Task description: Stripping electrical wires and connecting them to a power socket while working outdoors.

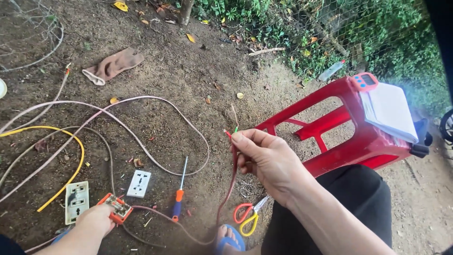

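Wiring work on bare ground: one hand pinches a cable end, the other rests on an orange socket part.

The right hand [266, 160] holds the reddish cable [231, 184] upright, up and right of the screwdriver [178, 198], fingers [245, 141] pressed together around it so the stripped red and green wire tips [232, 132] stick out above. The left hand [96, 218] lies left of the screwdriver, fingers curled over the orange socket part [118, 208]; whether they grip it or only rest on it I cannot tell. A white socket plate [139, 183] lies just left of the screwdriver, scissors [247, 215] to its right, a red stool [349, 127] farther right. To do this well, I judge the pinch should stay close to the bare tips, keeping the strands separate and steady.
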